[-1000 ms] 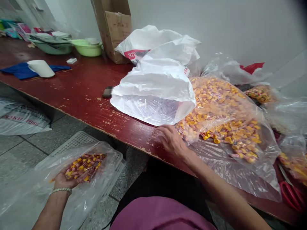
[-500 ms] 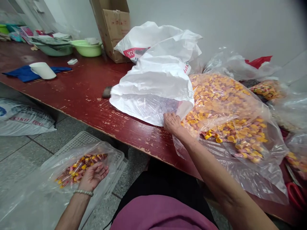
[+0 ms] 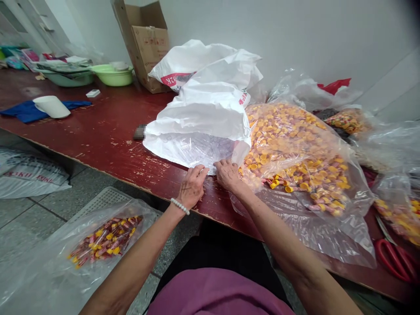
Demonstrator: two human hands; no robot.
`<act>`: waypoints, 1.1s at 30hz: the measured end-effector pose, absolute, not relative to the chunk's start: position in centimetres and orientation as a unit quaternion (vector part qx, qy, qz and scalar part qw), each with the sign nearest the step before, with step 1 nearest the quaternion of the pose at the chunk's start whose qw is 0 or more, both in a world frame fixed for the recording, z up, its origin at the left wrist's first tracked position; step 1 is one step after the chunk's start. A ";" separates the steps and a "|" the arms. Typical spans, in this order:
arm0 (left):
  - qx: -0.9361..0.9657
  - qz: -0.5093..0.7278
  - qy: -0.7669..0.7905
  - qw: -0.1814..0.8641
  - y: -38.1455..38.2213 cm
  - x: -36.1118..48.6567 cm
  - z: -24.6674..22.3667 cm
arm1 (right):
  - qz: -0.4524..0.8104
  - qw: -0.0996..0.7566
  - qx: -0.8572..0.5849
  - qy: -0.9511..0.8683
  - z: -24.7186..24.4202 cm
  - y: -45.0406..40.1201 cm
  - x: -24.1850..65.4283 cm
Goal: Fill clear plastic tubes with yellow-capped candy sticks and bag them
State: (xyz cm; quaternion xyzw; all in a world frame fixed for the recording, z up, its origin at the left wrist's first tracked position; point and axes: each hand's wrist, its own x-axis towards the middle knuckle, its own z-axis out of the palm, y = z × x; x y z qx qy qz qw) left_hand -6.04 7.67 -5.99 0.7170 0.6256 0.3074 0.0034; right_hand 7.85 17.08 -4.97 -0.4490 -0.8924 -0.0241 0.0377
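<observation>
The left hand (image 3: 192, 187) and right hand (image 3: 228, 175) sit side by side, palms down and fingers curled, with their fingertips at the lower lip of a white plastic sack (image 3: 197, 109) lined with clear plastic. The right hand's fingers (image 3: 219, 165) meet the edge of the clear plastic liner (image 3: 193, 151), and the left hand's fingers (image 3: 204, 170) reach just beside them. I cannot tell whether either hand is actually pinching the plastic or only resting against it. A white beaded bracelet (image 3: 180, 206) circles the left wrist.

The sack lies on its side on a dark red, chipped wooden table (image 3: 108, 144), its mouth open toward the near edge. Just right of the right hand lies a large clear bag of small orange-yellow round pieces (image 3: 285, 135), with loose pieces spilling into its near corner. Red-handled scissors (image 3: 392, 258) lie at the far right, near the table's near edge.

Below the left forearm, on the floor, a clear bag of red-and-yellow wrapped pieces (image 3: 105, 238) rests on a white plastic crate (image 3: 105, 199). Toward the far left of the table are a blue cloth (image 3: 22, 111) and two green basins (image 3: 111, 75), with a cardboard box (image 3: 144, 39) against the far wall.
</observation>
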 end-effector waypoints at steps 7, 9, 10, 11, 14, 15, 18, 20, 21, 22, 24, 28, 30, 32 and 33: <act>0.700 0.093 0.705 -0.066 10.1 -6.2 -6.5 | 0.017 0.090 -0.435 -0.896 -6.0 16.7 8.5; 0.711 0.088 0.692 -0.089 10.6 -6.3 -6.0 | 0.031 0.109 -0.435 -0.893 -6.1 16.7 8.8; 0.719 0.088 0.682 -0.096 10.8 -6.3 -5.7 | 0.039 0.118 -0.436 -0.891 -6.2 16.7 8.8; 0.729 0.089 0.672 -0.098 11.2 -6.4 -5.5 | 0.047 0.129 -0.438 -0.888 -6.2 16.7 8.9; 0.747 0.097 0.652 -0.085 11.9 -6.7 -5.1 | 0.075 0.166 -0.439 -0.880 -6.5 16.7 8.9; 0.751 0.106 0.646 -0.080 12.0 -6.8 -5.1 | 0.083 0.180 -0.439 -0.876 -6.5 16.6 8.9; 0.753 0.177 0.633 -0.045 11.5 -7.1 -5.4 | 0.102 0.223 -0.441 -0.863 -6.5 15.9 9.1; 0.719 0.270 0.640 0.027 10.5 -7.2 -5.6 | 0.117 0.257 -0.449 -0.848 -6.4 14.9 9.3; 0.688 0.325 0.642 0.090 9.8 -7.1 -5.8 | 0.135 0.277 -0.449 -0.839 -6.3 14.3 9.3; 0.650 0.381 0.635 0.174 9.1 -7.0 -6.0 | 0.160 0.295 -0.442 -0.832 -6.2 13.5 9.3; 0.553 0.473 0.579 0.367 7.6 -6.6 -6.3 | 0.225 0.319 -0.410 -0.825 -6.1 12.0 9.2; 0.366 0.551 0.410 0.628 5.4 -5.8 -6.7 | 0.311 0.340 -0.332 -0.823 -5.6 9.3 8.5; 0.304 0.562 0.348 0.686 4.8 -5.8 -6.8 | 0.348 0.348 -0.314 -0.812 -5.0 8.5 8.3; 0.268 0.570 0.297 0.718 4.5 -5.8 -6.7 | 0.386 0.346 -0.306 -0.799 -4.5 8.1 8.3; 0.258 0.574 0.278 0.726 4.4 -5.9 -6.7 | 0.401 0.342 -0.303 -0.794 -4.4 8.1 8.4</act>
